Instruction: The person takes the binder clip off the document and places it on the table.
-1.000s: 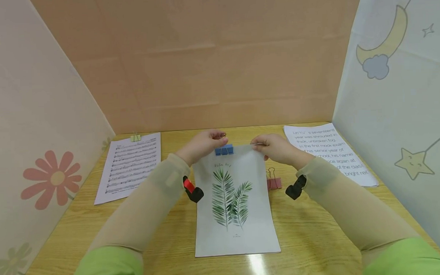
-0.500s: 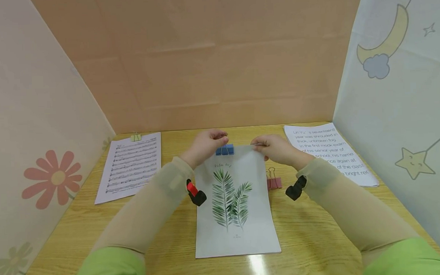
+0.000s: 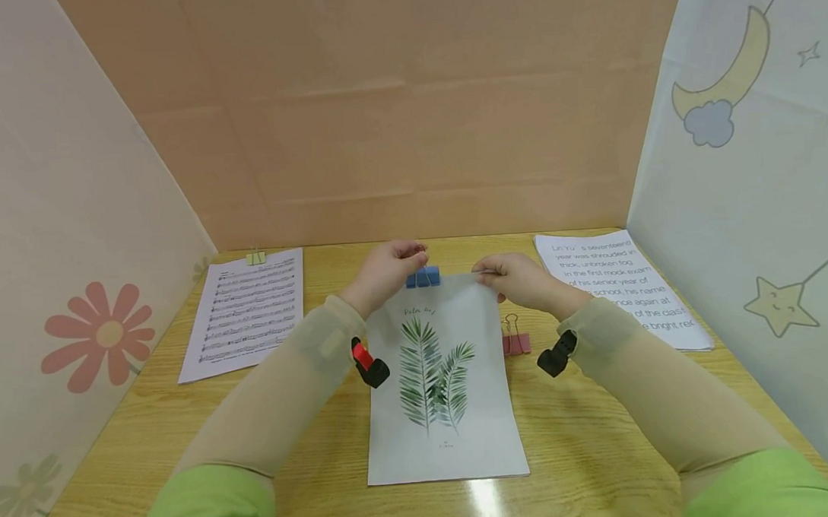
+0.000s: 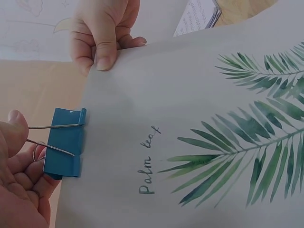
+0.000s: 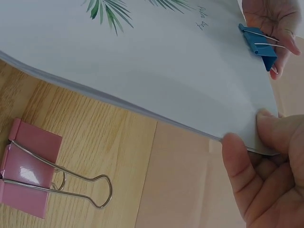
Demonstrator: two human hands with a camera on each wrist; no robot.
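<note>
A stack of sheets printed with palm leaves lies in the middle of the wooden table, its far edge lifted. My left hand pinches the wire handles of a blue binder clip that sits on the stack's far edge. My right hand pinches the stack's far right corner between thumb and fingers.
A pink binder clip lies on the table right of the stack. Sheet music held by a green clip lies at far left. A printed text stack lies at far right. Cardboard and cloth walls enclose the table.
The blue clip and my left hand have shifted very slightly away from me along the stack's far edge. My right hand keeps its pinch on the corner.
</note>
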